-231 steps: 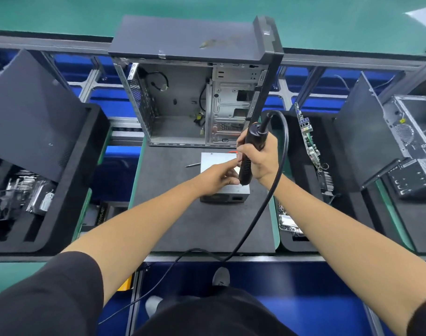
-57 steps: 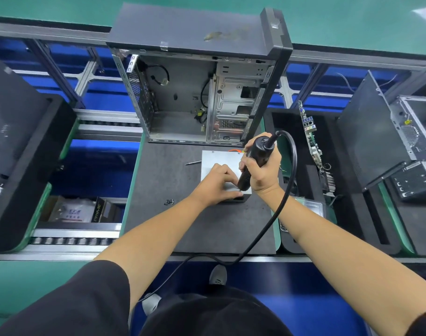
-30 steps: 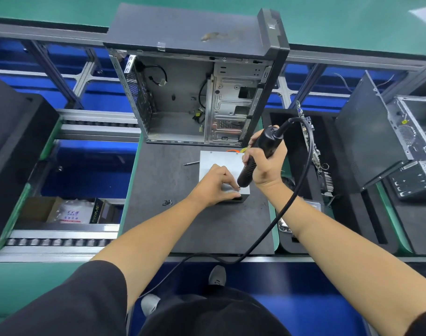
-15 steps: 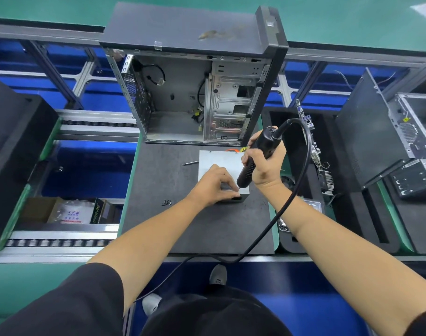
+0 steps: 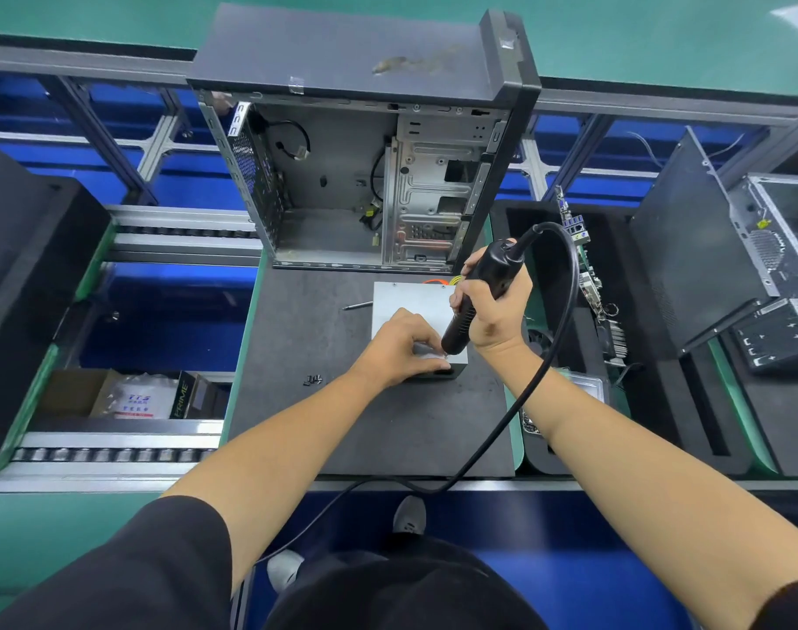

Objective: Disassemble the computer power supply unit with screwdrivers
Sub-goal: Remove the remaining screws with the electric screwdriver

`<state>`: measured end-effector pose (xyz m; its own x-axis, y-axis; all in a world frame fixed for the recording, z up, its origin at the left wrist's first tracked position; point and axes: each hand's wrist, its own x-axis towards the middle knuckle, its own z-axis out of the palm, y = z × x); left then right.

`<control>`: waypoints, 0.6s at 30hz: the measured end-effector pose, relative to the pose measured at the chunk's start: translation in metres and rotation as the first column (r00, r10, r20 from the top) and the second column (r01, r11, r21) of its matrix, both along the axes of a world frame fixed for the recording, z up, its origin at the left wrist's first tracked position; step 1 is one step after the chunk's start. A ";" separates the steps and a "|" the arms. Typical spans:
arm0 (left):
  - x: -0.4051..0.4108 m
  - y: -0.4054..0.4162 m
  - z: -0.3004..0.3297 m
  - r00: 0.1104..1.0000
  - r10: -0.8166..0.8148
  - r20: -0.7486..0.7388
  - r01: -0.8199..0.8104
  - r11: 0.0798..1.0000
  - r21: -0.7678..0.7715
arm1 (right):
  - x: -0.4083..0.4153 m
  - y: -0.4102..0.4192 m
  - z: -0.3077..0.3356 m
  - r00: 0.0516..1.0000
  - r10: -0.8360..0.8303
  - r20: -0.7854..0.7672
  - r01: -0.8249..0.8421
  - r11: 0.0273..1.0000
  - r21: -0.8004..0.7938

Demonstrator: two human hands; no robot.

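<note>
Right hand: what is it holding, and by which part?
The right hand holds the corded electric screwdriver around the middle of its black body, tip down at the power supply.

"prime" on a black box (image 5: 186, 395)

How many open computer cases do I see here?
2: one computer case stands behind the power supply; a second case is at the far right, partly cut off.

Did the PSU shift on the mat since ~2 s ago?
No. The power supply unit sits as before, just in front of the open computer case, with the loose bit still off its left edge.
</note>
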<state>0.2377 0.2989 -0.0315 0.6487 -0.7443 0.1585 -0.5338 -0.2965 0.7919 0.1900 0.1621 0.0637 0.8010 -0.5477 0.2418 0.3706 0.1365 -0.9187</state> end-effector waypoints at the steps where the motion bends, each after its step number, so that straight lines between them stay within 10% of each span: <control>1: 0.000 0.000 0.000 1.000 0.002 -0.006 -0.002 1.000 0.008 | 0.000 0.000 -0.001 1.000 0.002 0.001 -0.002 1.000 0.004; 18: 0.005 0.000 0.000 0.998 -0.025 -0.055 0.028 0.998 0.060 | 0.000 0.004 -0.003 1.000 -0.001 -0.016 -0.001 0.994 -0.108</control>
